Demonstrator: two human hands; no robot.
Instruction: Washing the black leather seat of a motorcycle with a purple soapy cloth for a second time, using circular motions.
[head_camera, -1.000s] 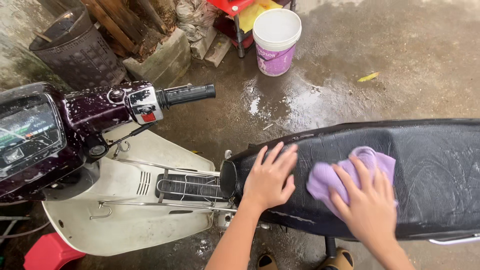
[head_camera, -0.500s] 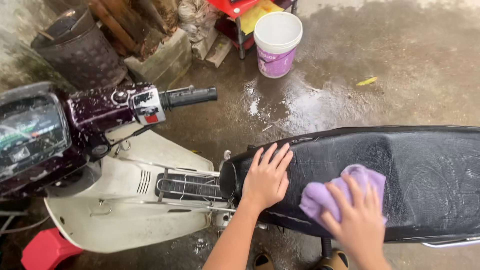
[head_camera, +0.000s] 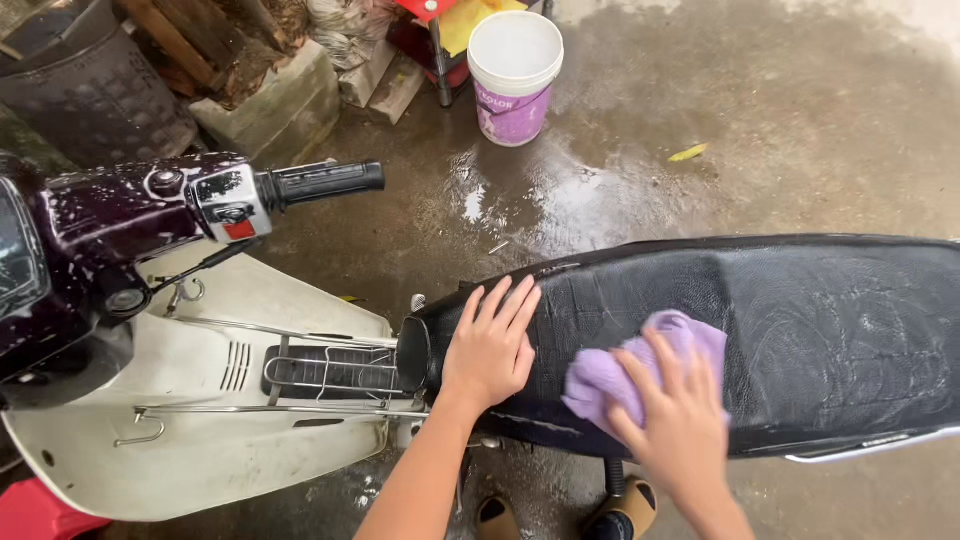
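- On the seat (head_camera: 800, 330), black, wet and soapy, both hands work near its front end.
- Left hand (head_camera: 490, 350) lies flat at the seat's nose, fingers (head_camera: 505, 305) spread wide and gripping nothing; it only presses down.
- Right hand (head_camera: 680, 425) sits just behind it on the seat's near edge, fingers (head_camera: 668, 368) splayed over a bunched purple cloth (head_camera: 640, 365), pinning it rather than clenching it.
- Risk, as I judge it: the slick seat could let the bracing palm skid forward off the nose.
- The cloth lies close to the seat's near edge, so a stroke that way might drop it onto the wet floor (head_camera: 800, 130).
- Feet in sandals (head_camera: 625, 510) below the seat stand on wet concrete; a slip seems possible.
- Beyond the seat, a white bucket (head_camera: 515, 75) carries a purple label band on its lower wall.
- Ahead of the seat, the handlebar (head_camera: 320, 182) has a small red patch on its switch box.
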